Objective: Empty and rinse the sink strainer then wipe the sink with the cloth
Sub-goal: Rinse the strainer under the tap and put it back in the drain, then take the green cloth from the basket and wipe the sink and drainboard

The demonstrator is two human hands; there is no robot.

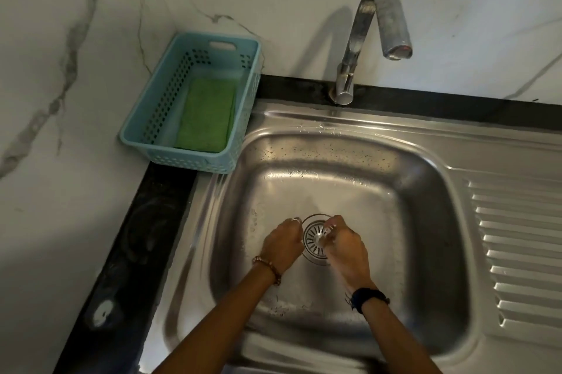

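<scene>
A round metal strainer [313,236] sits in the drain at the middle of the steel sink [425,221]. My left hand [282,242] rests at the strainer's left rim, fingers curled against the edge. My right hand [343,247] reaches over the strainer from the right, its fingertips pinched at the centre knob. The right part of the strainer is hidden under that hand. A folded green cloth [206,116] lies in a light blue plastic basket [143,136] at the sink's back left corner.
A curved chrome tap [365,35] stands behind the sink, no water running. A ribbed drainboard [517,252] lies to the right. A black counter strip [127,252] runs along the left, with white marbled walls behind.
</scene>
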